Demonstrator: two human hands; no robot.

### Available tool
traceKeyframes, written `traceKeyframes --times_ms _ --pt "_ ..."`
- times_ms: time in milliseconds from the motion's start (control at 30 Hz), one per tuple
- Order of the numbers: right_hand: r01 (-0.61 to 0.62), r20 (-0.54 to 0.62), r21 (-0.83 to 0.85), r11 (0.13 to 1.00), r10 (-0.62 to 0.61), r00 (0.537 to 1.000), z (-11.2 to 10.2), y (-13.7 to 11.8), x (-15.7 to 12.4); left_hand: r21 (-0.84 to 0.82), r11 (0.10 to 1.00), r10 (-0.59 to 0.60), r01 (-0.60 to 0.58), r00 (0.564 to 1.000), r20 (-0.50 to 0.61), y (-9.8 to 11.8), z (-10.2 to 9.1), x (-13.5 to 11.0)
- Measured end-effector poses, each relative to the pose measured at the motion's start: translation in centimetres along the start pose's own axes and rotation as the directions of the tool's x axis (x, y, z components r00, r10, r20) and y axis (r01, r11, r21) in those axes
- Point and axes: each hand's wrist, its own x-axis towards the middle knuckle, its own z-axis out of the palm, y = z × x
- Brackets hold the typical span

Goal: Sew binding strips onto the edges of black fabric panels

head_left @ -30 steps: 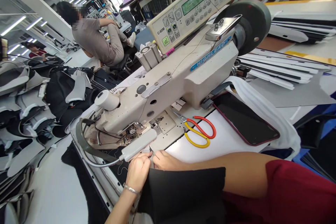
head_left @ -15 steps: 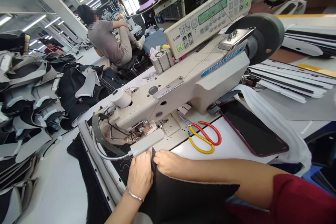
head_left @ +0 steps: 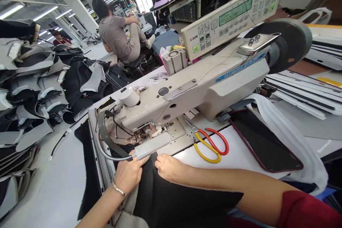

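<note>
A black fabric panel (head_left: 184,199) with a pale backing edge lies in front of the sewing machine (head_left: 203,82). My right hand (head_left: 169,167) is closed, its fingers pinching the panel's upper part just short of the needle area. On the panel's left edge rests my left hand (head_left: 128,176), wearing a silver bracelet; its thumb is bent against the cloth and its fingertips are partly hidden by the pale lamp bar (head_left: 153,146). Scissors (head_left: 210,144) with one red and one yellow handle lie on the bed, right of the hands.
A dark phone (head_left: 267,140) and white strap (head_left: 296,128) lie on the right. Stacked flat pieces (head_left: 307,92) are behind them. Piles of grey and black parts (head_left: 45,85) fill the left. A seated person (head_left: 119,35) is in the background.
My left hand has moved left, away from my right hand, and the panel now lies spread between them. The view has turned slightly, so the machine appears further right.
</note>
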Motion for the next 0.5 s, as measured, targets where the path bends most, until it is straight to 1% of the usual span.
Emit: traceKeyframes --times_ms 100,233,300,500 --pt "0.004 -0.012 -0.022 1.000 -0.004 1.000 0.2 0.0 0.0 -0.014 1.000 0.003 -0.002 1.000 0.029 0.0 -0.5 0.0" --pt "0.002 -0.024 -0.028 1.000 -0.003 1.000 0.3 -0.2 -0.1 -0.013 0.998 -0.064 0.066 0.992 0.109 0.5 -1.2 0.4" --pt "-0.002 -0.026 -0.024 1.000 0.002 1.000 0.3 -0.2 -0.2 -0.014 0.996 -0.086 0.088 0.988 0.131 0.6 -1.3 0.6" --pt "-0.029 -0.003 0.031 0.999 0.029 1.000 0.7 1.1 0.9 -0.005 0.998 -0.066 0.066 0.994 0.087 0.8 -1.4 1.8"
